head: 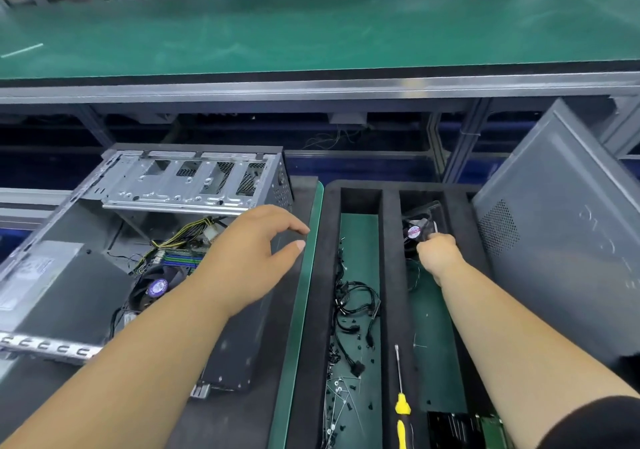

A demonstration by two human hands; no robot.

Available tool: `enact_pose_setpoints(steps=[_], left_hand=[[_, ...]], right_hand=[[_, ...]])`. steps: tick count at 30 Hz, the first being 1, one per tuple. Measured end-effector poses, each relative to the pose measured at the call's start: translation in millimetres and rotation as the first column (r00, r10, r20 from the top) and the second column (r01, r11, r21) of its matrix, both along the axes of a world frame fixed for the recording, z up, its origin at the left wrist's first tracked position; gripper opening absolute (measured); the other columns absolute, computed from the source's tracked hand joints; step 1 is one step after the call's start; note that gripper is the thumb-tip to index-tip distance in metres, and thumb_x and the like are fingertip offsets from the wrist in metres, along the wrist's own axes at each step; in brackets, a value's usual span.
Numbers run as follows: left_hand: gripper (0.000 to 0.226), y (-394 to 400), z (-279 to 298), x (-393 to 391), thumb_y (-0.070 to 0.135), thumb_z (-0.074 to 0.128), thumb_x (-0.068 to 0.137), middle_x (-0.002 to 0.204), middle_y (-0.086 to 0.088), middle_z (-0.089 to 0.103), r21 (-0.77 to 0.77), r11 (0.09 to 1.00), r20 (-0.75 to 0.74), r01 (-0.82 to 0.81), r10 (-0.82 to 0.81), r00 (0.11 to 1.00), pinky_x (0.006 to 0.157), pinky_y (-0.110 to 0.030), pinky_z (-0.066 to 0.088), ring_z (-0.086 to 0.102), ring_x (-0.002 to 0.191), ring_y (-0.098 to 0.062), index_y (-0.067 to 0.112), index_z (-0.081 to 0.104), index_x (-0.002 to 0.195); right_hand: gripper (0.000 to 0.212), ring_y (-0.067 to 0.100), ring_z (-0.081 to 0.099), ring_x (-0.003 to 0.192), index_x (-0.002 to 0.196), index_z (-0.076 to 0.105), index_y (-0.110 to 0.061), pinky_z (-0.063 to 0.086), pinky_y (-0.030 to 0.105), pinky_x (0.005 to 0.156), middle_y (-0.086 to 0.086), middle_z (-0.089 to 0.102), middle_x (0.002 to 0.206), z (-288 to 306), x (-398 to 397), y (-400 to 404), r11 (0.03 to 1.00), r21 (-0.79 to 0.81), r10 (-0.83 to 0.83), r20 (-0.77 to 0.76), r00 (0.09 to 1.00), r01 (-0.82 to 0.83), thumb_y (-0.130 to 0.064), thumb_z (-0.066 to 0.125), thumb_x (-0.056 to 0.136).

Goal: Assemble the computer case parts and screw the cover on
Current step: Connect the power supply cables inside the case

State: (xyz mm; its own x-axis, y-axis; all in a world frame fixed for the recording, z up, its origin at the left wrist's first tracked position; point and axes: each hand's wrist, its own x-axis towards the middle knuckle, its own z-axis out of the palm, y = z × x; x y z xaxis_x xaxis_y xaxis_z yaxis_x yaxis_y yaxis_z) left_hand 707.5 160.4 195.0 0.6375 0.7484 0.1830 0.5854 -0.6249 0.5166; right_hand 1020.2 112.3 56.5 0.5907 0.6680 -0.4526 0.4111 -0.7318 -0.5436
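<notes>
Green matting covers the long bench ahead of us, above a metal rail; nearer is a black foam tray with two green-floored compartments.

Our right hand reaches into the right compartment, fingers curled around a small black fan with a round red-and-white label. It grips the fan's near edge; we cannot tell whether the fan is lifted or resting on the tray floor. Thin wires trail from the fan below the wrist.

Our left hand hovers over the right edge of the open computer case, fingers relaxed and slightly spread, thumb apart from forefinger, holding nothing.

Outward: the case lies open on the left, showing a motherboard with coloured slots, a bundle of yellow-and-black cables, a CPU fan with a purple label, and a drive cage at the far end. The left tray compartment holds black cables and scattered screws. A yellow-handled screwdriver lies on the foam divider between compartments. A grey side cover leans tilted just right of the tray.
</notes>
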Motion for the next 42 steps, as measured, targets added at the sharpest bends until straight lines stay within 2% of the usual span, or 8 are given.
enact_pose_setpoints(steps=[2, 6, 11, 16, 21, 27, 34, 42], left_hand=[[0.018, -1, 0, 1, 0.026, 0.064, 0.089, 0.110, 0.025, 0.059, -0.002, 1.000, -0.010, 0.000, 0.000, 1.000, 0.097, -0.012, 0.033, 0.049, 0.112, 0.004, 0.035, 0.068, 0.104], [0.018, -4, 1, 2, 0.026, 0.064, 0.089, 0.110, 0.025, 0.059, -0.015, 1.000, -0.015, -0.002, 0.002, 1.000, 0.099, -0.016, 0.035, 0.048, 0.113, 0.004, 0.036, 0.068, 0.104], [0.018, -10, 4, 1, 0.027, 0.064, 0.089, 0.112, 0.025, 0.058, -0.029, 1.000, -0.004, -0.002, 0.002, 1.000, 0.101, -0.021, 0.036, 0.048, 0.115, 0.003, 0.037, 0.068, 0.103], [0.017, -15, 4, -8, 0.026, 0.064, 0.089, 0.110, 0.024, 0.060, -0.030, 1.000, -0.001, 0.004, -0.004, 1.000, 0.102, -0.025, 0.038, 0.050, 0.113, 0.002, 0.036, 0.069, 0.103], [0.018, -14, 3, -19, 0.025, 0.064, 0.089, 0.109, 0.025, 0.061, -0.034, 0.999, 0.009, -0.031, 0.031, 0.999, 0.096, -0.019, 0.038, 0.050, 0.112, 0.005, 0.036, 0.069, 0.102], [0.019, -14, 1, -26, 0.022, 0.065, 0.089, 0.108, 0.023, 0.061, -0.043, 0.997, 0.010, -0.057, 0.057, 0.998, 0.094, -0.011, 0.036, 0.052, 0.111, 0.004, 0.036, 0.069, 0.102], [0.019, -15, -2, -23, 0.023, 0.066, 0.088, 0.107, 0.025, 0.061, -0.038, 0.998, -0.009, -0.054, 0.053, 0.999, 0.091, 0.000, 0.028, 0.049, 0.110, 0.009, 0.037, 0.069, 0.101], [0.024, -25, 9, -12, 0.029, 0.064, 0.090, 0.112, 0.028, 0.058, -0.010, 1.000, -0.003, -0.009, 0.009, 1.000, 0.092, 0.000, 0.027, 0.045, 0.112, 0.013, 0.040, 0.064, 0.111]], right_hand=[[0.033, 0.020, 0.050, 0.123, 0.119, 0.062, -0.019, 0.040, 0.027, 0.091, 0.001, 0.059, 0.124, 6, -2, -2, 0.994, -0.069, 0.098, 0.144, 0.985, -0.089, -0.006, 0.062, 0.089], [0.031, 0.032, 0.055, 0.100, 0.123, 0.061, -0.001, 0.044, 0.025, 0.073, 0.021, 0.060, 0.125, 2, 8, 4, 0.982, 0.112, -0.152, -0.004, 0.988, 0.151, -0.007, 0.050, 0.095], [0.030, 0.035, 0.061, 0.113, 0.119, 0.068, -0.005, 0.051, 0.037, 0.094, 0.018, 0.066, 0.120, 2, 8, 4, 0.994, 0.089, -0.057, -0.005, 0.998, 0.057, -0.009, 0.055, 0.091], [0.050, 0.028, 0.058, 0.076, 0.135, 0.046, -0.006, 0.048, 0.032, 0.064, 0.017, 0.062, 0.106, -10, -5, 8, 0.941, 0.238, -0.218, -0.116, 0.969, 0.241, -0.002, 0.056, 0.087], [0.039, 0.030, 0.057, 0.076, 0.125, 0.052, 0.001, 0.039, 0.027, 0.053, 0.016, 0.064, 0.104, -15, 2, 23, 0.971, 0.138, -0.203, 0.034, 0.979, 0.197, -0.009, 0.062, 0.088], [0.047, 0.035, 0.058, 0.089, 0.130, 0.047, -0.009, 0.044, 0.035, 0.069, 0.019, 0.049, 0.132, -23, 8, 28, 0.979, 0.067, -0.200, 0.144, 0.969, 0.193, -0.018, 0.067, 0.088], [0.031, 0.022, 0.062, 0.076, 0.114, 0.064, -0.020, 0.039, 0.026, 0.055, 0.004, 0.069, 0.106, 7, 14, 15, 0.910, 0.344, -0.303, 0.174, 0.937, 0.230, -0.024, 0.067, 0.083], [0.022, 0.010, 0.065, 0.085, 0.106, 0.068, -0.030, 0.044, 0.021, 0.063, -0.011, 0.070, 0.101, 90, 6, -13, 0.741, 0.652, -0.242, 0.031, 0.970, 0.164, -0.031, 0.071, 0.084]])
